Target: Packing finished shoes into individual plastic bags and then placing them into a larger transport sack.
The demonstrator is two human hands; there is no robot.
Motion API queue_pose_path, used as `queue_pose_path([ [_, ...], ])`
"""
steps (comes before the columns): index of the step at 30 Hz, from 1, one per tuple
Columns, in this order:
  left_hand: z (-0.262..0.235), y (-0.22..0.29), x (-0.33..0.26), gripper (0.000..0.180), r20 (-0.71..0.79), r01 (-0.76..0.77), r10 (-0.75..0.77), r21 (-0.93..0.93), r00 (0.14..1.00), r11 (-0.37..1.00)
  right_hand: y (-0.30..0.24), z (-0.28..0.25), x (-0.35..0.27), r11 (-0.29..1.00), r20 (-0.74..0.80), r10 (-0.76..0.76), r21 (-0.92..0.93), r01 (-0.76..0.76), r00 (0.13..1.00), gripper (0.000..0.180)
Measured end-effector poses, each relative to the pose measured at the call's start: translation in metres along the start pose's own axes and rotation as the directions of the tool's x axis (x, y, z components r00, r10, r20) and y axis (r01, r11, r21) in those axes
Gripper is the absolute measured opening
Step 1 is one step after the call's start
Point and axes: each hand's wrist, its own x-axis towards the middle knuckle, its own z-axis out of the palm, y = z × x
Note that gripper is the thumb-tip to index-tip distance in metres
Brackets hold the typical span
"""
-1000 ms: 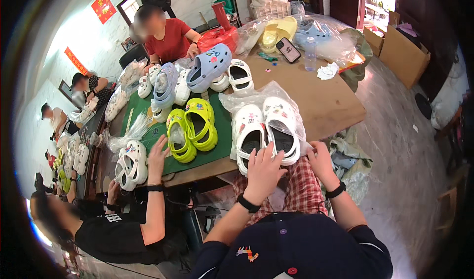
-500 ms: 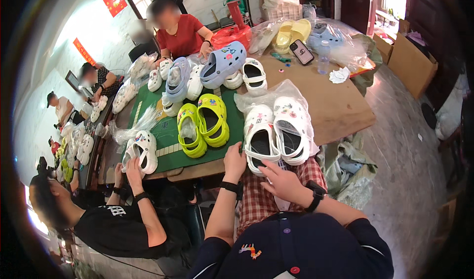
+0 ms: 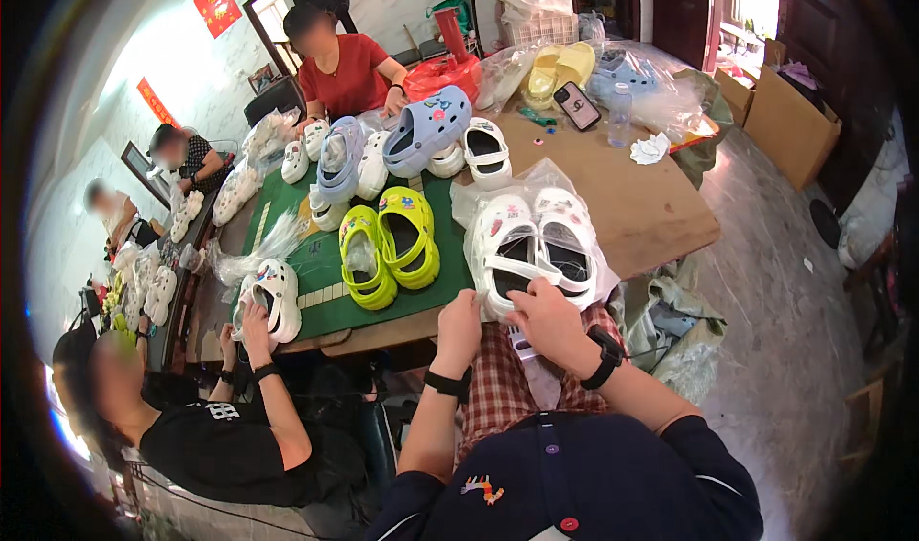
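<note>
While the pair of white clogs (image 3: 532, 244) lay side by side at the near edge of the table (image 3: 651, 206), partly on a crumpled clear plastic bag (image 3: 550, 179), I saw their long axes running away from me, toes pointing toward the far side and heels toward my lap. Their straps were at the near end, just in front of my fingers.

My right hand (image 3: 548, 317) rested against the heel end of the pair, between the two shoes, its fingers curled loosely over the edge; I could not tell whether they actually pinched a strap or the bag or only lay on it. My left hand (image 3: 461, 319) sat just beside it, against the heel of the left clog, fingers bent and close together, with nothing clearly clasped. Both hands were about equally near, each to its own shoe, so I judged that any reach would go straight forward along the length of the clogs rather than sideways.

Outward from there, a yellow-green pair of clogs (image 3: 391, 247) stood to the left on the green mat (image 3: 330, 273), apart from the white pair. Beyond them lay a large light-blue clog (image 3: 426, 131) among more white ones. A phone (image 3: 577, 106) and a bottle (image 3: 620, 116) lay at the far side. To my left, a co-worker's hand (image 3: 255, 319) held another white clog (image 3: 276, 297).
</note>
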Motion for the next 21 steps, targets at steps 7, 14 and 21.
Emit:
queue_pose_path([
  [7,-0.007,0.015,-0.025,0.017,0.067,0.106,-0.103,-0.04,0.992,0.994,0.007,0.003,-0.002,0.998,-0.018,0.056,0.038,-0.056,0.998,0.025],
  [14,-0.015,0.014,-0.016,0.022,-0.044,0.132,-0.135,-0.052,0.99,0.99,-0.004,-0.011,0.001,1.0,0.042,-0.008,0.03,0.006,0.999,0.023],
  [21,-0.024,0.016,0.018,0.027,-0.111,-0.079,0.098,0.162,0.989,0.984,0.008,-0.007,-0.016,0.998,0.126,-0.064,0.001,0.064,0.99,0.025],
])
